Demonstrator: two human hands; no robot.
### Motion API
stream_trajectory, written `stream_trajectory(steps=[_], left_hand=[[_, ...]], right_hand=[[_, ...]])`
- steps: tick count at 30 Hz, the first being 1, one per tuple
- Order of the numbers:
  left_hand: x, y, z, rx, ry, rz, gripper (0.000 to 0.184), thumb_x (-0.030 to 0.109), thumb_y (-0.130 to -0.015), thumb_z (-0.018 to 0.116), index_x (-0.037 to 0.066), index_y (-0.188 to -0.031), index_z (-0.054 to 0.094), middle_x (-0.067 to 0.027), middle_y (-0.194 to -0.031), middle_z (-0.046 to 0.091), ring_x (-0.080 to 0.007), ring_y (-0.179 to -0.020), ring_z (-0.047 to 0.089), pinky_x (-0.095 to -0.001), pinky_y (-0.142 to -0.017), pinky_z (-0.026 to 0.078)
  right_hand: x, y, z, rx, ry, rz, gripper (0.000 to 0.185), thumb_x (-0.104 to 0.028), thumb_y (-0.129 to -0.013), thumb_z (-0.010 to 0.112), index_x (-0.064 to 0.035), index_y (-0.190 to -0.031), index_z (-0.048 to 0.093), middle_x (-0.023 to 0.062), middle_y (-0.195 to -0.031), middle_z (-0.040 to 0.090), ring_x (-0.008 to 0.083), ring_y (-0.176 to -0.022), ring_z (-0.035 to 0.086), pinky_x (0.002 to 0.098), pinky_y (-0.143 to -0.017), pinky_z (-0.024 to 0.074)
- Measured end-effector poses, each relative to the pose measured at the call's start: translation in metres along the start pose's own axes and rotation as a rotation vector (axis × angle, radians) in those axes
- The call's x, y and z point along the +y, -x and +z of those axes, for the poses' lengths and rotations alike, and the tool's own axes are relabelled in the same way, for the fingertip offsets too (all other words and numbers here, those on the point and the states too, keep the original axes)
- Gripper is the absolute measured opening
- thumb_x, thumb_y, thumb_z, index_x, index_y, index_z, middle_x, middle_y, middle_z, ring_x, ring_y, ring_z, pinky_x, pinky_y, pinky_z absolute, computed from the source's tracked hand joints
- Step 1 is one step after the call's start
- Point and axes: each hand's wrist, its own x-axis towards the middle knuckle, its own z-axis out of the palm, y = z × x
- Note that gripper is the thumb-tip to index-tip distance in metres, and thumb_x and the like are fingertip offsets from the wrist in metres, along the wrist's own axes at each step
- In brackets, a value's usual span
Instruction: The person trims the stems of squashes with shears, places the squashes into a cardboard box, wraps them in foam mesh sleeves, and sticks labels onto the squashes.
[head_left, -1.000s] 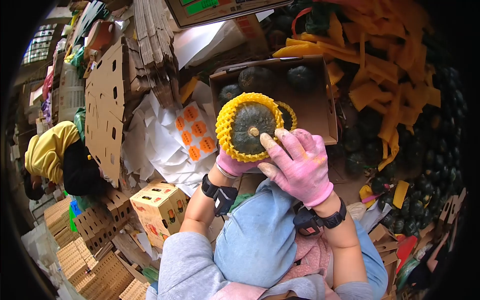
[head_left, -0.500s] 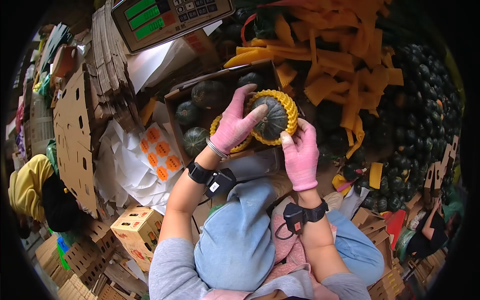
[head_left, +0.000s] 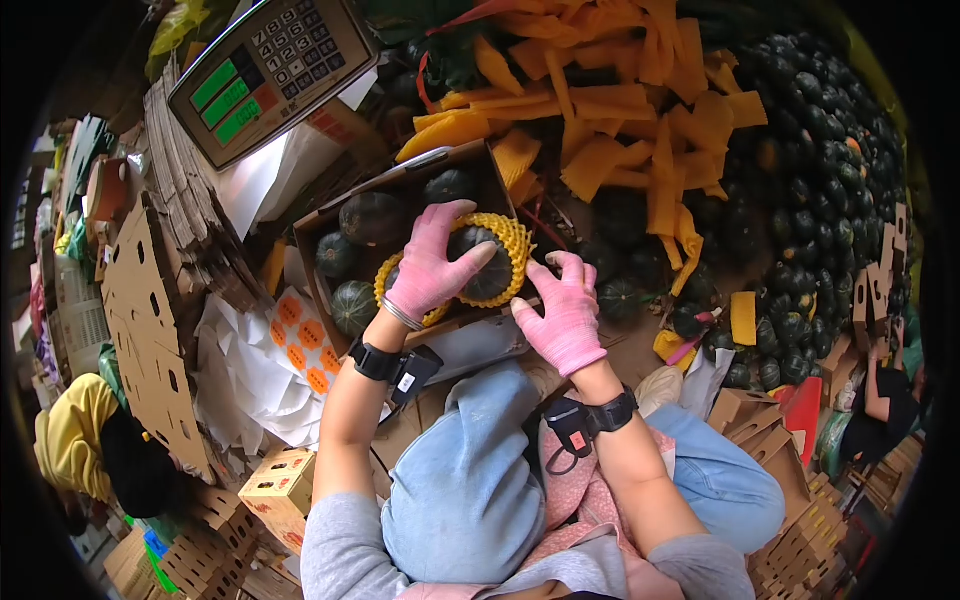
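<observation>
1. Pink knitted gloves cover both of my hands; a dark cased device is strapped at each wrist.
2. Left hand (head_left: 430,272): thumb spread well away from the fingers, its tip lying over the dark green squash (head_left: 487,280); the fingers reach past its far side. Whether they grip it, I cannot tell.
3. Right hand (head_left: 562,318): fingers parted and thumb held wide, the gap turned toward the squash. My fingertips are just beside its wrapping; contact cannot be made out.
4. Squash: at the near right part of an open cardboard box (head_left: 496,186), ringed by a yellow foam net (head_left: 518,250), with part of its rind exposed.
5. Second netted squash (head_left: 391,278): left of the first, partly hidden behind my left hand.
6. Four unwrapped squashes (head_left: 370,219): along the far and left sides of the same box.
7. Beyond the box, to the left: a scale (head_left: 270,75) with green displays. To the right: loose orange foam strips (head_left: 610,110) and a large heap of squashes (head_left: 815,190).
8. Left of the box: white paper (head_left: 245,375) and a sheet of orange stickers (head_left: 303,345).
9. Far left: a co-worker in a yellow top (head_left: 75,430), bent over.
</observation>
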Motion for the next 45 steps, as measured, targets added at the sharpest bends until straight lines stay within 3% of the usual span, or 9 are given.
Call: stream_trajectory(steps=[3, 7, 11, 15, 23, 35, 38, 42, 45], left_hand=[[0.0, 0.001, -0.003, -0.036, 0.092, -0.062, 0.075, 0.031, -0.071, 0.078, 0.006, -0.132, 0.043, -0.017, -0.125, 0.048, -0.032, -0.118, 0.047, -0.0362, -0.103, 0.037], [0.026, 0.009, -0.008, -0.188, -0.245, 0.13, 0.097, 0.032, -0.053, 0.087, 0.014, -0.136, 0.04, -0.0243, -0.136, 0.031, -0.0428, -0.122, 0.038, -0.0437, -0.103, 0.038], [0.02, 0.012, -0.001, -0.108, -0.246, 0.111, 0.09, 0.024, -0.049, 0.081, 0.017, -0.131, 0.045, -0.0251, -0.131, 0.035, -0.0449, -0.118, 0.039, -0.0466, -0.101, 0.04], [0.023, 0.004, -0.003, -0.279, -0.365, 0.126, 0.082, 0.027, -0.046, 0.078, 0.019, -0.123, 0.052, -0.0266, -0.128, 0.038, -0.0456, -0.113, 0.042, -0.047, -0.098, 0.042], [0.036, -0.007, -0.015, -0.422, -0.536, 0.135, 0.076, 0.024, -0.046, 0.077, 0.024, -0.119, 0.056, -0.0243, -0.13, 0.04, -0.0454, -0.114, 0.042, -0.0506, -0.093, 0.044], [0.02, -0.006, 0.011, -0.521, -0.64, 0.112, 0.086, 0.014, -0.046, 0.077, 0.025, -0.127, 0.048, -0.0179, -0.142, 0.031, -0.044, -0.124, 0.036, -0.0546, -0.098, 0.037], [-0.004, 0.003, 0.015, -0.358, -0.567, 0.287, 0.092, 0.012, -0.046, 0.078, 0.026, -0.13, 0.044, -0.0181, -0.146, 0.026, -0.0441, -0.127, 0.033, -0.0559, -0.102, 0.033], [0.004, 0.012, 0.013, -0.332, -0.867, 0.378, 0.097, 0.014, -0.048, 0.08, 0.028, -0.136, 0.04, -0.0184, -0.151, 0.018, -0.0447, -0.137, 0.02, -0.0584, -0.108, 0.021], [0.034, -0.008, -0.028, -0.521, -0.545, 0.186, 0.08, 0.025, -0.061, 0.081, 0.023, -0.133, 0.046, -0.0194, -0.151, 0.021, -0.0449, -0.137, 0.018, -0.0583, -0.109, 0.02]], right_hand=[[0.011, 0.004, 0.003, -0.101, -0.043, -0.011, 0.057, -0.024, -0.07, 0.072, -0.0168, -0.124, 0.055, 0.0129, -0.125, 0.045, 0.0336, -0.117, 0.041, 0.0446, -0.095, 0.0404], [0.019, 0.009, 0.004, -0.068, -0.137, -0.12, 0.059, -0.02, -0.07, 0.069, -0.0196, -0.127, 0.053, 0.0112, -0.123, 0.049, 0.0328, -0.114, 0.045, 0.0442, -0.094, 0.0423], [0.018, 0.006, 0.001, -0.077, -0.176, -0.178, 0.05, -0.016, -0.075, 0.064, -0.0205, -0.124, 0.057, 0.0102, -0.12, 0.05, 0.0317, -0.109, 0.049, 0.043, -0.09, 0.0454], [0.015, -0.009, 0.002, 0.053, 0.05, -0.164, 0.02, -0.023, -0.08, 0.061, -0.0188, -0.1, 0.063, 0.0049, -0.081, 0.062, 0.0255, -0.081, 0.062, 0.042, -0.071, 0.0503], [0.016, -0.019, 0.025, 0.023, -0.024, -0.072, 0.029, -0.013, -0.076, 0.059, -0.0172, -0.105, 0.054, 0.0135, -0.079, 0.062, 0.037, -0.069, 0.064, 0.0469, -0.061, 0.0527], [0.019, -0.019, 0.032, 0.075, -0.303, 0.043, 0.027, -0.005, -0.076, 0.06, -0.0115, -0.101, 0.052, 0.015, -0.075, 0.06, 0.0345, -0.07, 0.061, 0.04, -0.064, 0.0502], [0.021, -0.016, 0.033, 0.056, -0.274, 0.013, 0.026, -0.01, -0.079, 0.06, -0.0112, -0.102, 0.047, 0.0153, -0.087, 0.064, 0.0382, -0.079, 0.063, 0.0459, -0.069, 0.0516], [0.054, -0.039, -0.002, -0.246, -0.546, 0.108, 0.023, -0.026, -0.08, 0.069, -0.0077, -0.09, 0.059, 0.0131, -0.076, 0.062, 0.0351, -0.073, 0.062, 0.0417, -0.065, 0.0498], [0.103, -0.084, -0.001, 0.209, -0.033, -0.107, 0.023, -0.031, -0.08, 0.067, -0.0102, -0.089, 0.063, 0.0108, -0.083, 0.06, 0.0285, -0.082, 0.062, 0.0406, -0.07, 0.0501]])
